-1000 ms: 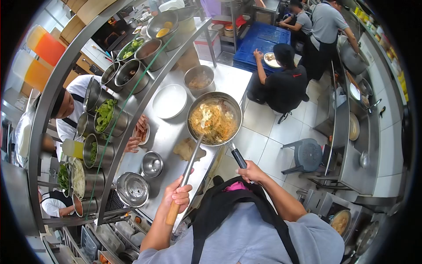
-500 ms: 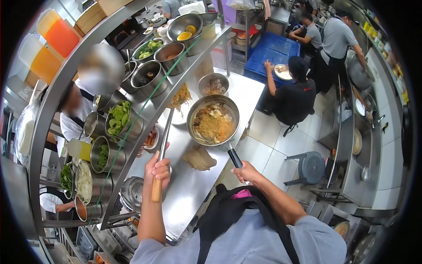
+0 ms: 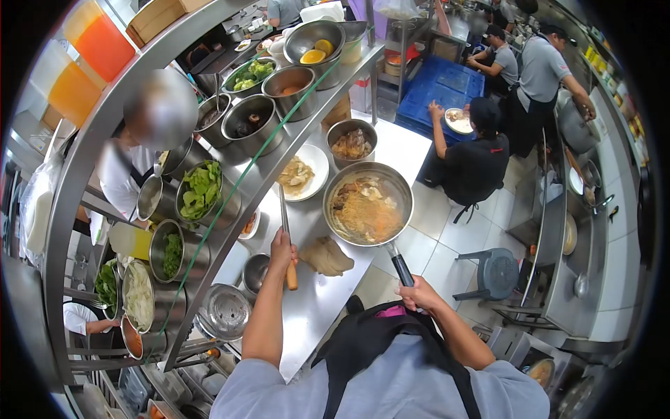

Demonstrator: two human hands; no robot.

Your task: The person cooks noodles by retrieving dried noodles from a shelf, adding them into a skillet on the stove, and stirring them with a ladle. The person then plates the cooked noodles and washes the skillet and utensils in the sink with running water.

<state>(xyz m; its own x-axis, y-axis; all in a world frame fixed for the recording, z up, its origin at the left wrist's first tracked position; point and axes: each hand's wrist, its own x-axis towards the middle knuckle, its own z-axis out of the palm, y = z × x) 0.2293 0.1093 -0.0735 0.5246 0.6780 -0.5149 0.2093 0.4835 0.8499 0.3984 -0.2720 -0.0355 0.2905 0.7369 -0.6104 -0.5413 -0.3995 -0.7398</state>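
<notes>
My left hand (image 3: 282, 253) is closed around the wooden handle of a long metal utensil (image 3: 285, 216). Its far end reaches the near edge of a white plate (image 3: 319, 183) with noodles (image 3: 296, 174) on it; the tip's shape is hard to make out. My right hand (image 3: 417, 293) grips the black handle of a frying pan (image 3: 407, 227). The pan, holding noodles with egg-like and orange bits (image 3: 366, 209), is to the right of the plate. A folded tan cloth (image 3: 326, 257) lies on the steel table (image 3: 321, 300) between my hands.
A steel pot of food (image 3: 351, 144) stands behind the pan. To the left, a steel shelf (image 3: 279, 157) carries several containers of greens and toppings. Co-workers stand across the shelf and at the right. A grey stool (image 3: 488, 272) is on the tiled floor.
The utensil has come down from noodles lifted above the plate, and noodles now lie on the plate. The whole view has shifted, with the pan and both hands further right in it.
</notes>
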